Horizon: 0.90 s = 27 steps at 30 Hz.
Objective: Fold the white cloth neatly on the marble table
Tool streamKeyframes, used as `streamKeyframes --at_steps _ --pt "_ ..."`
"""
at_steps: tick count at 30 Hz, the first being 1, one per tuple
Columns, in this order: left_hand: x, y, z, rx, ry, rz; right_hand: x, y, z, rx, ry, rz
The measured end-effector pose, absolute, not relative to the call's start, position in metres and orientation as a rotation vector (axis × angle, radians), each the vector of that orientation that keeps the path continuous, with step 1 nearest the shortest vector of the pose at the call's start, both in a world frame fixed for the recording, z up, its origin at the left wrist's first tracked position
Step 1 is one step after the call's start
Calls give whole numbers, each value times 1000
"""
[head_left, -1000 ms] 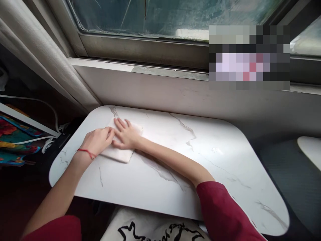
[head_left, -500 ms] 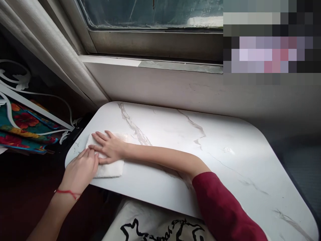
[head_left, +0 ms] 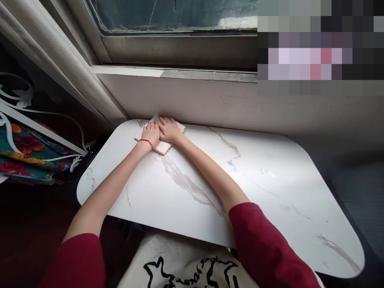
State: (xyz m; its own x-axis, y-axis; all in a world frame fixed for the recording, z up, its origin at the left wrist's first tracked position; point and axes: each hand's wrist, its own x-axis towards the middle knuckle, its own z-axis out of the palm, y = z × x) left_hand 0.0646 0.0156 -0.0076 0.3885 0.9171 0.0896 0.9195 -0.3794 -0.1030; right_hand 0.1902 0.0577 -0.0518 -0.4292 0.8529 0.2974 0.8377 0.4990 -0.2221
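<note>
A white cloth with a scalloped edge lies on the white marble-patterned tabletop, near its far edge by the wall. My right hand presses down on the cloth, palm down, with its fingers stretched toward the wall. Close against it on the left, my left hand has its fingers bent together on the cloth; a red string bracelet circles that wrist. Both hands hide much of the cloth.
Behind the table stand a pale wall and a window. A light curtain hangs at the left, near a white metal frame and colourful floral fabric. Printed pale fabric shows below the table's near edge.
Both hands have moved away from me and to the right with the cloth, from the table's left end to its far edge. The cloth has turned, and my left arm now reaches across the tabletop.
</note>
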Motion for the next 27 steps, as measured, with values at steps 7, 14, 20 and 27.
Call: streamKeyframes --at_steps 7,14,20,27 --pt "101 8 -24 -2500 -1707 -90 227 44 -54 -1363 -2462 26" --pt "79 -25 6 -2747 -1549 -165 248 -11 -64 -1215 -2461 -65" --pt "73 -84 -13 -3016 -1040 -479 264 -113 -59 -988 -2566 -3" --pt "72 -152 -40 -3186 -589 -474 274 -173 -62 -795 -2619 134"
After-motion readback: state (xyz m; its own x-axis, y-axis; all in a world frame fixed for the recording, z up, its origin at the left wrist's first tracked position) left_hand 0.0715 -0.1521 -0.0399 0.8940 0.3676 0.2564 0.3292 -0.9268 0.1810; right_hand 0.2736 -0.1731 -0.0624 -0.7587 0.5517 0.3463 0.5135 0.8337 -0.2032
